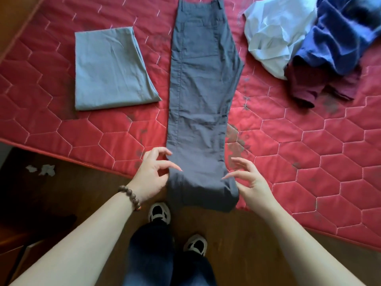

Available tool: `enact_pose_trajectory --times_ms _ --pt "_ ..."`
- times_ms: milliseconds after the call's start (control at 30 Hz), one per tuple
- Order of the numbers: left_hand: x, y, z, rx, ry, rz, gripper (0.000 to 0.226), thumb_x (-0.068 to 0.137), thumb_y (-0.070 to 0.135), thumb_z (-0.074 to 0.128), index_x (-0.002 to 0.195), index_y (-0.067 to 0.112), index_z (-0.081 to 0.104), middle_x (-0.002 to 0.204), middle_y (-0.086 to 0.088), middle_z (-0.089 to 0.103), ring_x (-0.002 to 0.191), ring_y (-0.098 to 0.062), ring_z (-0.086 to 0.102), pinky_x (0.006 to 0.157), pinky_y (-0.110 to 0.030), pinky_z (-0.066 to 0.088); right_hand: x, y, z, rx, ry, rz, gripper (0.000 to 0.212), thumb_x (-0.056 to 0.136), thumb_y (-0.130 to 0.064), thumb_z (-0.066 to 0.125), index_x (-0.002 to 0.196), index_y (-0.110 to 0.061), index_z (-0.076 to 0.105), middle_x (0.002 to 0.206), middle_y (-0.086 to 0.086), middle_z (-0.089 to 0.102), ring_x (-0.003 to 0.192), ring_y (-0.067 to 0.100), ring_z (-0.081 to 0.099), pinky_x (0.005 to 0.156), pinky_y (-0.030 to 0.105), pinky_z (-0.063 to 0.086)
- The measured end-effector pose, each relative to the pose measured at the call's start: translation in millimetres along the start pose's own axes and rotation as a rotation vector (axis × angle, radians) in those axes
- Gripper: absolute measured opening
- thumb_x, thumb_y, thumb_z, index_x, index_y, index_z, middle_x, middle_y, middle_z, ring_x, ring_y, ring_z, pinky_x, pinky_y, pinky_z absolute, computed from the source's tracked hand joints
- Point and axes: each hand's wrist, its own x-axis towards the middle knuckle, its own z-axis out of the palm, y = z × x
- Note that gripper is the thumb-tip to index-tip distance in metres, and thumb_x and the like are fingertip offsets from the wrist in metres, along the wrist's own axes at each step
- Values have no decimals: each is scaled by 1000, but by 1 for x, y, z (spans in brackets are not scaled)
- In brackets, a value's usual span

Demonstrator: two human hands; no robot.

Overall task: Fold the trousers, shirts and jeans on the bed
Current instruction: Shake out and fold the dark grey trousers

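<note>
One pair of dark grey cotton trousers (201,96), laid lengthwise on red quilted mattress (309,145); left hand (151,177) and right hand (250,183) pinch the hem's side edges.

Soft, even daylight falls on the red bed (309,141), brightest at the upper right, where the pale shirt (272,32) nearly washes out. The floor (61,193) at lower left sinks into deep shadow. Shadows are faint and diffuse, with no hard glare. The wide lens bows the bed's edge and stretches the forearms toward the corners. Detail looks slightly soft and smeared throughout.
</note>
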Motion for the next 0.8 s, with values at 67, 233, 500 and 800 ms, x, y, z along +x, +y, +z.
enact_pose_trajectory --times_ms 67,233,500,800 --pt "31 10 -21 -35 -23 56 27 84 -11 57 93 8 74 125 9 55 129 -6 36 107 -12 22 30 -28 -19 65 -48 -27 26 87 7 58 81 -14 73 91 -10 67 82 -4 59 76 18 45" --pt "147 40 -65 -563 99 -59 23 94 -2 49 78 -12 63 73 -7 60 77 -17 49 72 -32 42 149 -86 -45 279 34 -82 19 87 -2 58 72 -9 68 66 -6 57 62 3 46 51 20 38" --pt "298 -35 -35 -123 1 -608 48 94 42 53 110 -2 63 112 -19 65 111 -33 58 84 -29 41 310 -19 -9 317 5 603 32 97 -35 52 73 -16 44 60 1 42 38 10 39 40 15 31" --pt "332 -57 -25 -344 268 -462 16 85 20 70 91 10 61 86 -3 70 84 -22 65 72 -9 48 354 -12 -2 168 203 452 19 86 -28 69 95 -12 64 72 -2 59 56 11 51 58 27 46"
